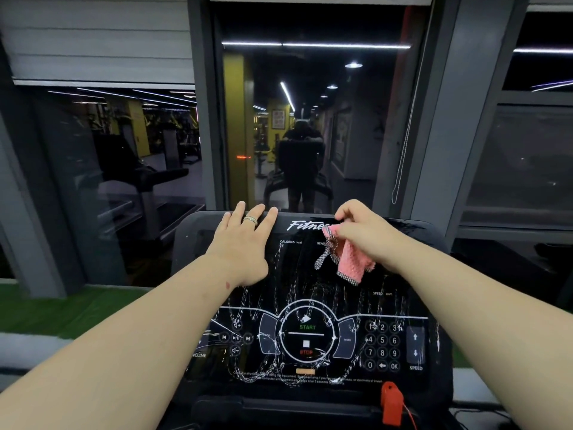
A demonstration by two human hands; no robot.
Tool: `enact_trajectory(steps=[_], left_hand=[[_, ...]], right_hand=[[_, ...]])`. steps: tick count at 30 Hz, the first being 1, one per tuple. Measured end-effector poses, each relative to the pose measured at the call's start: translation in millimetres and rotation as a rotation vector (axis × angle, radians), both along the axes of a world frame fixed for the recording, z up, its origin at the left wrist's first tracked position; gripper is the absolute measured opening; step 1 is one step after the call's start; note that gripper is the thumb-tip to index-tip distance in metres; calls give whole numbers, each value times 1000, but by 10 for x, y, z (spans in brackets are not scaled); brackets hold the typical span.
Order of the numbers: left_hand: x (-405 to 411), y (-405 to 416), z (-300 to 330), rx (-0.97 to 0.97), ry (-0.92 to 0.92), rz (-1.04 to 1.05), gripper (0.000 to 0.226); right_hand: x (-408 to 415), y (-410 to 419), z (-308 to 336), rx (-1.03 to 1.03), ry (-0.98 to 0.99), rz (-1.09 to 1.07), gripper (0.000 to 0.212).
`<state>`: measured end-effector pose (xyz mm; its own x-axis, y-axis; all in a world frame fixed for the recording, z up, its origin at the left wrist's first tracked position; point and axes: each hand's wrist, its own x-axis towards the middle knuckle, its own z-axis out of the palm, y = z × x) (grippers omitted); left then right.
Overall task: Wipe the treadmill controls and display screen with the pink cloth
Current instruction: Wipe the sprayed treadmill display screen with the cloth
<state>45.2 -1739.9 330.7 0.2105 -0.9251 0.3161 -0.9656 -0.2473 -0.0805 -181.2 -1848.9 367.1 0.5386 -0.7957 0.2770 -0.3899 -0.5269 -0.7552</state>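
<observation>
- Pinching the pink cloth (348, 259) between curled fingers and thumb, our right hand (364, 234) holds it against the upper part of the treadmill console (310, 302), just below the white "Fitness" lettering (307, 225).
- We see the cloth bunched, hanging down from that pinch over the dark display screen (297, 265), its black-and-white checked edging trailing to the left and along its lower corner.
- Our left hand (245, 243) lies flat on the console's upper left, fingers straight and spread; the fingertips reach over the console's top edge, and it grips nothing.
- We wear a ring (250, 220) on one finger of that hand.
- Wet, looping streaks cover the console face from the screen down to the printed warning text at the bottom.
- Below the screen, at the console's centre, sits the round START/STOP control (307, 338), with grey side buttons touching its ring on either side.
- To the right of that control on the console we find the number keypad (382, 346), and beyond it the SPEED arrows (415, 344).
- To the left of it on the console are media and volume icons, with the INCLINE label near the console's left edge.
- A red safety key (392, 403) stands at the console's lower right, a thin red cord running from it.
- Beyond the console's top edge we face a dark window (310, 103) reflecting ceiling lights and gym machines.
</observation>
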Motion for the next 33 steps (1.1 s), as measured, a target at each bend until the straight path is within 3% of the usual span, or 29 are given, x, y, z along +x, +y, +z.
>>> enact_trajectory(steps=[4,9,21,24,28,33], left_hand=[[-2,1,-2,-10,-4,0,102],[-1,-5,-5,-11,-6,-1,101],[-14,1,-9,-9,-13,7,102],[-9,2,-5,-14,-11,4,103],[-3,-12,-14,-19,-13,3,102],[1,-2,-21,-20,-5,4,102]], right_hand=[[-33,-8,9,16,118,86,42],[-38,-93,-9,72,52,164,23],[9,-152,18,-643,238,-223,17],[-8,-108,-136,-812,205,-208,15],[-171,-155,-525,-1024,267,-75,30],[-376,-180,-709,-1133,308,111,9]])
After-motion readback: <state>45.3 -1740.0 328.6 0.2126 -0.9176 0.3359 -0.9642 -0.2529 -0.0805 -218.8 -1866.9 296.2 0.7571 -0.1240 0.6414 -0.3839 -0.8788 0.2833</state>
